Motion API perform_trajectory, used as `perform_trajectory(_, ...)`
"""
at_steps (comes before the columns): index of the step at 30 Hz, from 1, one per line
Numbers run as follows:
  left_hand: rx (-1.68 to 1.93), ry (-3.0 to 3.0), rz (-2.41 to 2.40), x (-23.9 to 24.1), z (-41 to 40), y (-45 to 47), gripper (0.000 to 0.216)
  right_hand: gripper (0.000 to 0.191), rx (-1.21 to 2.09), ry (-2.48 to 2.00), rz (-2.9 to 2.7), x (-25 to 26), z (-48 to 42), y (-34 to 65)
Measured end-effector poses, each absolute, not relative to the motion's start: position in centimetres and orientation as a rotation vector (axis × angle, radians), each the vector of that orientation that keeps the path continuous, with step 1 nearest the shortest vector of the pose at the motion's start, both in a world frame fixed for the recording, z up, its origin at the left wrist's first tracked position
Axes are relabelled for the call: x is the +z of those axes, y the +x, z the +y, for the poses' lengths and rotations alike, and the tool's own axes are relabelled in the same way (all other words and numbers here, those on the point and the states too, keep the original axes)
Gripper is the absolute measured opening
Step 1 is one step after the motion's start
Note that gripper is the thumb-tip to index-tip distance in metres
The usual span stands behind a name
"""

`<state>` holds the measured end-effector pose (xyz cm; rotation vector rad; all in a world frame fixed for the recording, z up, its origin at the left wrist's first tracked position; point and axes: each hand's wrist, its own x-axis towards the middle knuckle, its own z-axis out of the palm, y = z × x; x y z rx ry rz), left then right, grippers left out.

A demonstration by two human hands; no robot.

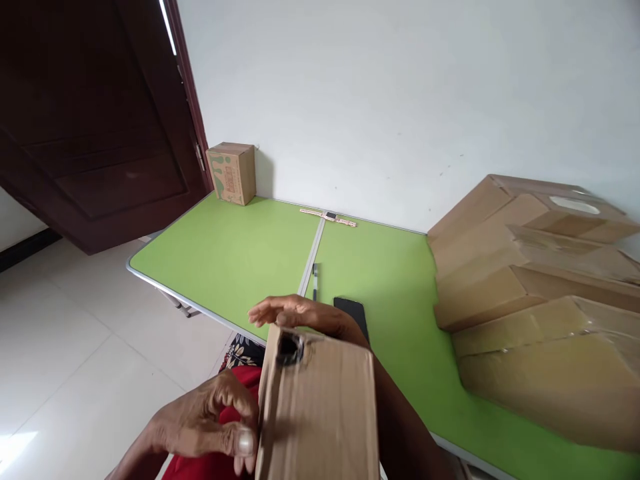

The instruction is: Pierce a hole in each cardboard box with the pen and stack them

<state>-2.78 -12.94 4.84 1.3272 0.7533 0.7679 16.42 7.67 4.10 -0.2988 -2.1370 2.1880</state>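
A brown cardboard box (330,407) stands tilted close to my body, at the table's front edge. Near its top corner is a ragged hole (289,349) with a dark inside and torn, shiny tape around it. My right hand (305,313) wraps over the box's far end, its fingers reaching left and its forearm running behind the box. At the left side of the box, my left hand (213,420) is curled, with thumb and fingertips against the edge. The lower end of the box is cut off by the frame.
On the green table (240,247) lie a black phone (353,312), a pen (315,280) and a strip-like ruler (327,216). A printed carton (233,173) stands at the back left. Several flattened cardboard boxes (540,300) are stacked on the right. A dark door (100,120) is at left.
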Motion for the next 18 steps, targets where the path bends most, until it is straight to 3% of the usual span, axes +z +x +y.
perform_trajectory(5,1.124,1.388,1.065,5.5,-12.8,-3.6,0.051,0.068,2.205,-0.361,-2.096,3.8,6.0,15.4)
perform_trajectory(8,1.249,1.579,1.195,6.4,-11.8,-2.1,0.058,0.06,1.998,-0.52,-1.918,4.1,5.8,15.4)
perform_trajectory(12,1.254,1.618,1.166,6.6,-10.8,0.6,0.028,0.048,1.629,-0.786,-1.778,5.8,4.5,17.9)
perform_trajectory(15,1.291,1.623,1.213,6.1,-10.8,1.7,0.033,0.049,1.388,-0.896,-1.915,8.1,1.7,20.9)
perform_trajectory(18,1.302,1.665,1.215,5.9,-11.0,2.1,0.037,0.033,1.147,-0.965,-2.135,10.2,-1.9,22.9)
